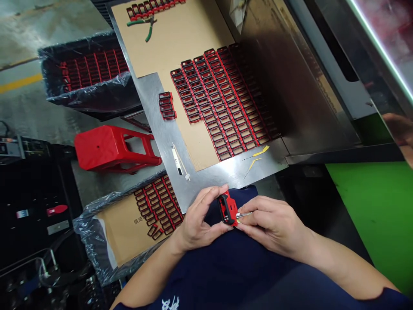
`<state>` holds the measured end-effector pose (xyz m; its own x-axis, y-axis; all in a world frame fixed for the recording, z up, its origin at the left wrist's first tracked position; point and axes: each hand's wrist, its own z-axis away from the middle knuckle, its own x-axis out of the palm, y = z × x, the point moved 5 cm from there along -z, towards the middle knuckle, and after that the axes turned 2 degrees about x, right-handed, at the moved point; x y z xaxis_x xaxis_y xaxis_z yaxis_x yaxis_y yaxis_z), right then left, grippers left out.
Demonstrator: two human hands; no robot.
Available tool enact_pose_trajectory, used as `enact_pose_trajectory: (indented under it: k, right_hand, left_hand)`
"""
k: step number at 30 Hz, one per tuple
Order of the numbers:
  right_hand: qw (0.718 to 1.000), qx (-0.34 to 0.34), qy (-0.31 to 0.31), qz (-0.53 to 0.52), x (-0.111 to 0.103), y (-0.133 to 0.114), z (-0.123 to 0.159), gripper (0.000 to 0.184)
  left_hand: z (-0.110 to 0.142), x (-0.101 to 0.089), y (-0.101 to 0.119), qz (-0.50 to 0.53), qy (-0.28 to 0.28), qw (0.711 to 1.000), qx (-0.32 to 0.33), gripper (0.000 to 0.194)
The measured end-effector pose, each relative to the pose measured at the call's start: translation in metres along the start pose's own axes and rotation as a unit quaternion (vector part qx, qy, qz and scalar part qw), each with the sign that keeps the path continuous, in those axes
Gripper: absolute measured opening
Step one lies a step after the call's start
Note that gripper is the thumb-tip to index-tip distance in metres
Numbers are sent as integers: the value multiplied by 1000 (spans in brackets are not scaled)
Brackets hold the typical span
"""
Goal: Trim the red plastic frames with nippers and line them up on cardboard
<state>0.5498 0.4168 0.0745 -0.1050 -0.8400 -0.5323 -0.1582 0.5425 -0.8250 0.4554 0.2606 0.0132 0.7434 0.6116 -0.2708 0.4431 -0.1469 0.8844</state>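
My left hand (196,221) pinches a small red-and-black plastic frame (226,209) over my lap, thumb below and fingers on top. My right hand (271,224) is closed round a thin metal tool (242,214) whose tip touches the frame's lower edge. Both hands hover just in front of the metal worktable (155,103). On the table a cardboard sheet (180,43) carries many identical frames (222,101) laid in neat rows. A short stack of the same frames (167,105) sits apart on the bare metal.
Green pliers (146,26) lie at the far end of the cardboard. A white strip (177,161) and yellow slivers (260,153) rest near the table's front edge. Bag-lined bins of frames stand at left (87,69) and by my knee (155,204). A red stool (109,148) stands between them.
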Motion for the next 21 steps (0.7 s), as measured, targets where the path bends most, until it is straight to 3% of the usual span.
enact_pose_trajectory:
  k: [5,11,14,16,18,21]
  right_hand:
    - [1000,5,13,-15,-1,-1,-1,23]
    - [999,5,-5,-49,3,2,-2,18]
    - [989,83,46,-115,3,15,0,19]
    - [961,178,107,-184,2,32,6,24]
    - [914,259,161,-266,3,48,13,28]
    - [865,297,175,-364,8,62,21,35]
  left_hand:
    - [1,0,0,7,1,1000,-9,96]
    - [4,2,-3,27,9,999,-15,100]
    - [10,4,-9,82,28,995,-51,97]
    - [14,5,-14,146,52,984,-89,95]
    - [18,4,-18,196,81,970,-122,92]
    - [19,2,-21,220,107,958,-147,88]
